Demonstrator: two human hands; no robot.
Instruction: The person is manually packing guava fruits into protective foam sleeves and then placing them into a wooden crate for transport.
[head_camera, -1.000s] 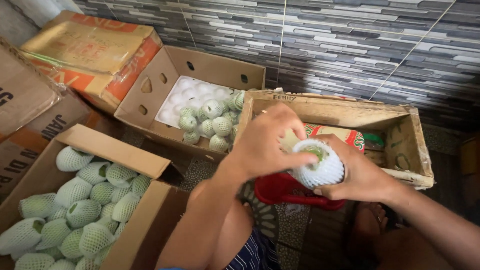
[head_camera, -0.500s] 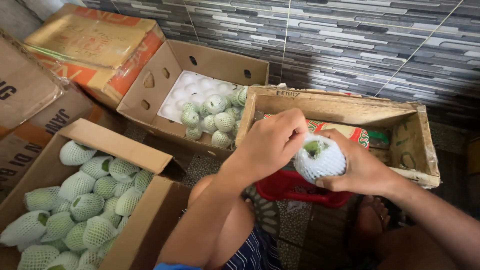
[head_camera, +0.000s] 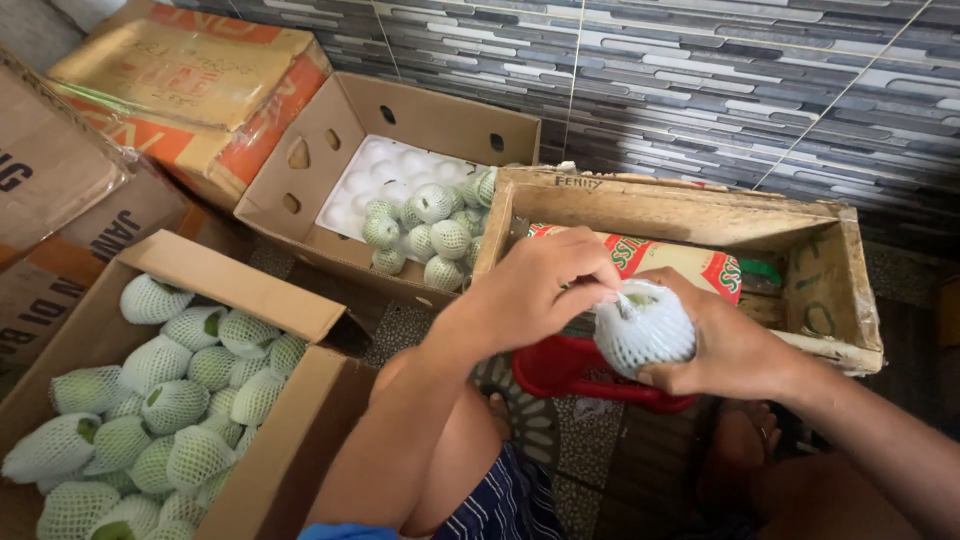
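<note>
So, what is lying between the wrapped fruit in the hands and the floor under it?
In the head view, a red plastic container sits directly below the net-wrapped fruit, above the patterned floor.

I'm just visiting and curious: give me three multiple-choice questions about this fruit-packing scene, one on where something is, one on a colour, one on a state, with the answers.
1. Where is the wooden crate?
A. Beyond the hands, by the tiled wall
B. Inside the near cardboard box
C. On the person's lap

2. What colour is the plastic basket under the hands?
A. Blue
B. Red
C. Yellow

3. How is the net-wrapped fruit held?
A. Lying loose on the floor
B. Cupped in the right hand, the left hand pinching the net at its top
C. Resting in the far cardboard box

Answers: 1 A, the crate stands against the grey tiled wall. 2 B, the basket's rim shows red. 3 B, the right palm wraps the fruit while the left fingertips meet at the net's top.
</note>
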